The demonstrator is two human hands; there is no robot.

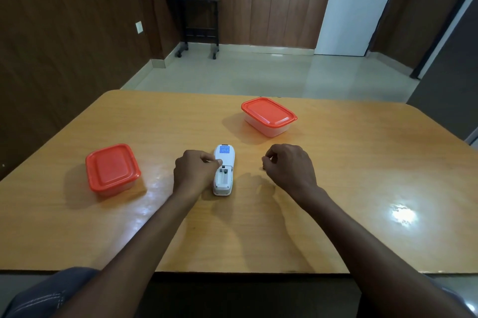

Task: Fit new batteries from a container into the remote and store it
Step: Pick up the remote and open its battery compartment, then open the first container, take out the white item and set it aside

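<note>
White remote (224, 170) lies face down on the table (336, 188), battery bay open, with my hands on either side. My left hand (194, 171) pinches its left edge; my right hand (289, 164), loosely curled, holds nothing I can see. Left of the remote sits one orange-lidded container (112, 169); another (269, 116) stands beyond it.

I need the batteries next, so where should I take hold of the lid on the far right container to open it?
Judging by shape, grip the orange lid at its overhanging rim, at the corner nearest the right hand, coming from above. The lid sits flat and closed on the clear container, so that lip seems the only purchase.
</note>
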